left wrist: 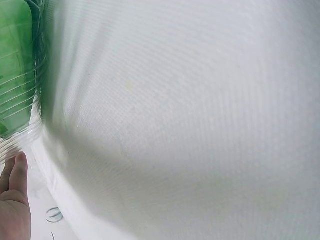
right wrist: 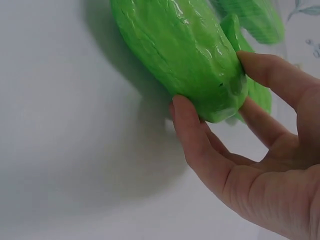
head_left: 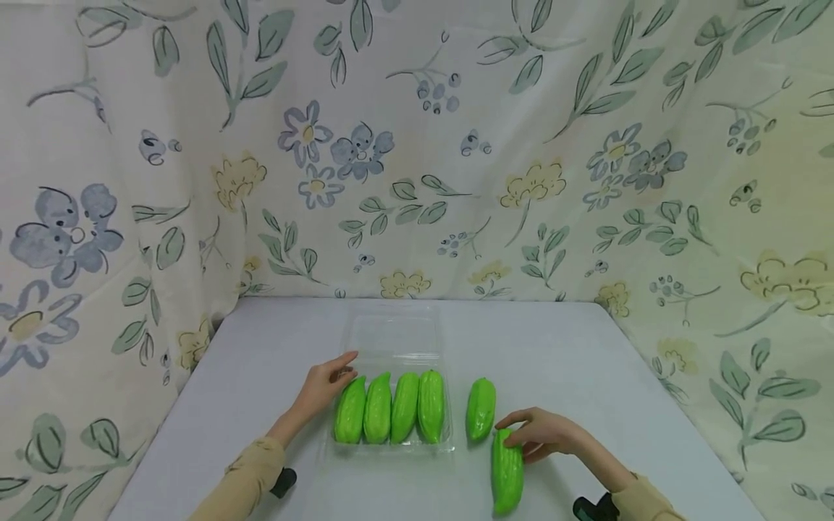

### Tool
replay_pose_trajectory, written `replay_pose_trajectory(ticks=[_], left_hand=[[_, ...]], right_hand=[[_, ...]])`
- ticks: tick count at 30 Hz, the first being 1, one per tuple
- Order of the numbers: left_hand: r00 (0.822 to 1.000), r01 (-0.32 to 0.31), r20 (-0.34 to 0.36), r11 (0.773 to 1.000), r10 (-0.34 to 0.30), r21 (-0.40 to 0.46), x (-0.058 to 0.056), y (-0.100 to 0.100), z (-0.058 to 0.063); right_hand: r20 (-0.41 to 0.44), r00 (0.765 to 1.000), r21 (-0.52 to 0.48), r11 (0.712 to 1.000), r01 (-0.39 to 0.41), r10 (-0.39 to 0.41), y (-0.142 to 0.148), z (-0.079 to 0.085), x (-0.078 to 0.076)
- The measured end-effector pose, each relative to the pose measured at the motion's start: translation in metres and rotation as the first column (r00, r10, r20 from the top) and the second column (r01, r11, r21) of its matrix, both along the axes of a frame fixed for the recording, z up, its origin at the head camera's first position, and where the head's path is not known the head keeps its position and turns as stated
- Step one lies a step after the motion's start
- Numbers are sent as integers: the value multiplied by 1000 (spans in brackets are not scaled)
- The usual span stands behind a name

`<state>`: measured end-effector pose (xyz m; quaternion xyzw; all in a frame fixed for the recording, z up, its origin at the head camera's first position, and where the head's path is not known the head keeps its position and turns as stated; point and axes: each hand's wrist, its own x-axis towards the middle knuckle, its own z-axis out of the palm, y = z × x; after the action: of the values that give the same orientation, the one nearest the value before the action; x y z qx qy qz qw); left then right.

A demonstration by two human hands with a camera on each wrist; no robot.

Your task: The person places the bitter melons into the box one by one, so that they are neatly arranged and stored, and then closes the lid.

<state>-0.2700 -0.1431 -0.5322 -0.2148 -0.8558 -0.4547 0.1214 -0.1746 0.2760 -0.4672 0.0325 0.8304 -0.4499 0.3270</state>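
Note:
A clear plastic clamshell box (head_left: 426, 447), lid laid back, holds several glossy green gourds (head_left: 405, 409) side by side. At its far left corner rests my left hand (head_left: 327, 383), fingers extended along the box edge. In the left wrist view, the fingers (left wrist: 19, 175) reach the box's ridged corner. My right hand (head_left: 546, 433) pinches the far end of another green gourd (head_left: 507, 477) outside the box. The right wrist view shows thumb and fingers on either side of this gourd's (right wrist: 180, 55) tip. One more loose gourd (head_left: 481, 409) lies between it and the box.
The transparent lid (head_left: 393, 333) lies flat behind the box on the white table (head_left: 534, 347). A floral curtain (head_left: 417, 145) hangs behind the table and along both sides. Dark wrist devices (head_left: 283, 483) show near both sleeves.

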Motion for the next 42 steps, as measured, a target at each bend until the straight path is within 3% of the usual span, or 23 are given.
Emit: replay_pose_trajectory(ticks=[18,27,35,42], left_hand=[[999,-28,23,1000,28,-10,3,1,-1],[999,-32,44,999,32,-4,2,1,4],[1000,-11,-8,1000,11,-15,2,0,3],[1000,-7,1,1000,7,-9,2,0,2]], right_hand=[[-58,998,-230,973,-4,-10,36,8,-31],[-72,997,-318,948,-24,1,45,7,-37],[-73,996,-356,934,30,-60,48,3,-40],[-76,993,-407,912,54,-93,51,4,-42]])
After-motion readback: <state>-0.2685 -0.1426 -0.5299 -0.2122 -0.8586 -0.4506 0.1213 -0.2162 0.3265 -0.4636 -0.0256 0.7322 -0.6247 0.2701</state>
